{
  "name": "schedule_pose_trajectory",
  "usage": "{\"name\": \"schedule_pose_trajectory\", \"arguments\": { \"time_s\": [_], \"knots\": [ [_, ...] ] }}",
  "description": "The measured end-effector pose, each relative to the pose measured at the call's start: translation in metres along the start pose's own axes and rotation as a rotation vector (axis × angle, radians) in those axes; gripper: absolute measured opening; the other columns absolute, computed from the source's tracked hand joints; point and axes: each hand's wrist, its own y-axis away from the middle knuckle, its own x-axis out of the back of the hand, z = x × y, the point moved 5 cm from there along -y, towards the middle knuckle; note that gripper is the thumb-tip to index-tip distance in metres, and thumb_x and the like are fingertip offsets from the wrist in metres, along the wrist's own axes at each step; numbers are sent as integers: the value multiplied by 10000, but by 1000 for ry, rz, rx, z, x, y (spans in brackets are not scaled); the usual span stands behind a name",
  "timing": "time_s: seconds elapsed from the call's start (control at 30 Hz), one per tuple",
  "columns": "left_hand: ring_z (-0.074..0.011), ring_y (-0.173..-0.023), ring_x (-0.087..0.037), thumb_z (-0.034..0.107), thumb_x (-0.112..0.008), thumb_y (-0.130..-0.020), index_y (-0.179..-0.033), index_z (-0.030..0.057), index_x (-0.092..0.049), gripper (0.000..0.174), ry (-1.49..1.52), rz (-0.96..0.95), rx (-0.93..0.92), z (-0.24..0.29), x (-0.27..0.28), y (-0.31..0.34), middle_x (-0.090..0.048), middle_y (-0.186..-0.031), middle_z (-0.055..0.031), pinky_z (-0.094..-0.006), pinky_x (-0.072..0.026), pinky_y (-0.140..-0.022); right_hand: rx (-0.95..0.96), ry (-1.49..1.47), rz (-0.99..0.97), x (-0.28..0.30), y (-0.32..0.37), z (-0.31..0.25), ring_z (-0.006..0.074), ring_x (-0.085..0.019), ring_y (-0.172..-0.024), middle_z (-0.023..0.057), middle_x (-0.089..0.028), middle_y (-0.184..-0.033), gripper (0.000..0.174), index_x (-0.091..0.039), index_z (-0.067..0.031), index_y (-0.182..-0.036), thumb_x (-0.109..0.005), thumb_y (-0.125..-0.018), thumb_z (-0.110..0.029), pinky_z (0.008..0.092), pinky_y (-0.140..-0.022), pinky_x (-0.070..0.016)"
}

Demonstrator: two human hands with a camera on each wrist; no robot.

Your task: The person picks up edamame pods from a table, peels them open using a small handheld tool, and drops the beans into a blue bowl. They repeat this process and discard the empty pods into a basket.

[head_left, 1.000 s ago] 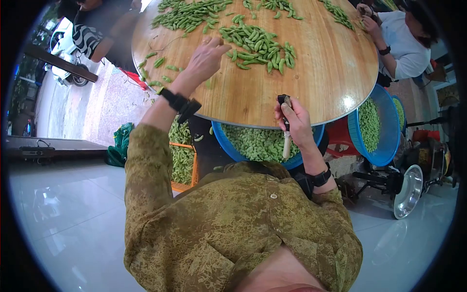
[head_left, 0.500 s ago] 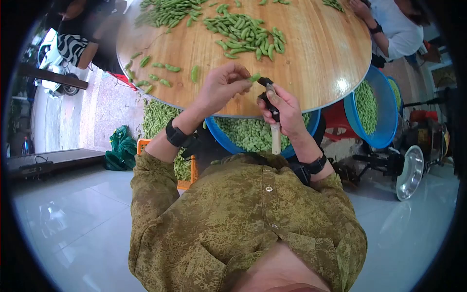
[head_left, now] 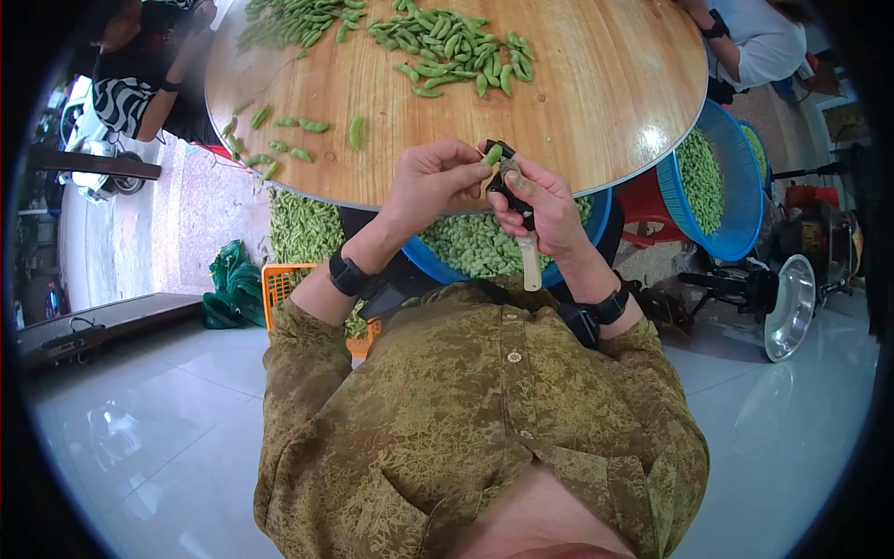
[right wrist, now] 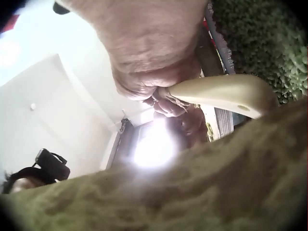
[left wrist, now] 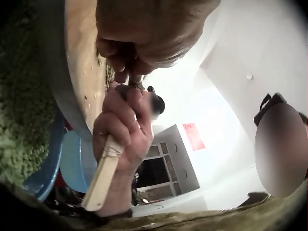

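In the head view my left hand (head_left: 431, 184) pinches a green pod (head_left: 494, 155) between thumb and fingertips, just over the near edge of the round wooden table (head_left: 596, 121). Close against it, my right hand (head_left: 543, 207) grips a tool with a black upper part and a pale handle (head_left: 530, 265) that points down toward my chest. The pod's tip touches or nearly touches the tool's black end; which cannot be told. The left wrist view shows the right hand (left wrist: 124, 120) with curled fingers round the pale handle (left wrist: 102, 180).
A heap of pods (head_left: 456, 47) and scattered pods (head_left: 314, 125) lie on the table. Below its edge sits a blue basin (head_left: 601, 219) of shelled beans, beside an orange crate (head_left: 277, 284). Another blue basin (head_left: 736, 219) stands right. Two people are at the table's far sides.
My left hand has come from beside the pod heap back to my right hand, bringing a pod. The right hand keeps its grip on the tool. The view has shifted slightly.
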Motion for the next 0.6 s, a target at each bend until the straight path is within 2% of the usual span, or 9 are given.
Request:
{"name": "schedule_pose_trajectory", "arguments": {
  "time_s": [0.07, 0.13, 0.17, 0.23, 0.37, 0.43, 0.5, 0.57, 0.6],
  "knots": [
    [-52, -625, -566, 72, -643, -873, -890, 13, -643, 62, -38, 22, -37, -1, -2, 0, -611, -713, -12, -181, -427, -531, -6, -16, 64, 1, 1, -1, 45, -406, -522, 19, -544, -753, 300, -508, -40, -1221, -501, -972, -208, 168, -429, -319],
    [-62, -658, -573, 66, -640, -875, -892, 9, -633, 59, -166, 40, -256, 4, -4, 0, -605, -728, -15, -195, -451, -573, -1, -47, 73, 0, 1, -1, 45, -402, -520, 18, -544, -755, 305, -510, -42, -1231, -506, -970, -200, 168, -427, -320],
    [-62, -658, -573, 66, -640, -875, -892, 9, -633, 59, -166, 39, -258, 4, -3, -2, -605, -728, -15, -195, -451, -573, 5, -78, 84, 1, 2, -2, 45, -398, -518, 18, -545, -756, 310, -512, -44, -1240, -511, -967, -192, 167, -425, -321],
    [-79, -635, -566, 55, -622, -884, -887, 11, -614, 45, 100, -27, -1, -4, -6, -5, -592, -702, -16, -206, -457, -581, -3, -125, 52, 4, 3, -1, 46, -394, -517, 23, -545, -759, 311, -514, -46, -1240, -516, -964, -189, 166, -423, -322],
    [-93, -610, -556, 40, -600, -893, -874, 25, -598, 24, 493, -198, 132, -12, -13, -13, -575, -676, -14, -203, -454, -582, -51, -267, -37, 1, 8, -4, 52, -387, -517, 44, -539, -763, 314, -517, -50, -1241, -528, -956, -181, 165, -415, -324],
    [-105, -592, -548, 56, -600, -897, -866, 44, -587, 36, 706, -475, 201, -16, -22, -13, -571, -665, -21, -226, -464, -579, -71, -342, -47, 4, 8, -3, 56, -389, -517, 49, -532, -759, 310, -518, -47, -1235, -527, -954, -175, 167, -411, -326],
    [-112, -581, -543, 76, -604, -898, -866, 37, -585, 54, 585, -350, 221, -22, -20, -18, -578, -667, -26, -251, -464, -570, -88, -413, -56, 8, 9, -1, 60, -391, -517, 54, -526, -754, 305, -519, -43, -1230, -526, -952, -168, 169, -407, -328],
    [-120, -571, -537, 96, -607, -899, -867, 29, -583, 78, 463, -224, 236, -23, -20, -20, -585, -669, -31, -276, -464, -562, -83, -358, 94, 18, 9, -1, 67, -399, -517, 58, -521, -749, 288, -524, -39, -1214, -520, -952, -160, 172, -402, -333],
    [-124, -564, -533, 111, -614, -893, -891, 13, -583, 102, 4, -108, -130, -5, -17, -18, -586, -664, -43, -294, -461, -557, -83, -359, 95, 17, 10, -1, 67, -399, -517, 58, -521, -749, 288, -524, -39, -1214, -520, -952, -160, 172, -402, -333]
  ]
}}
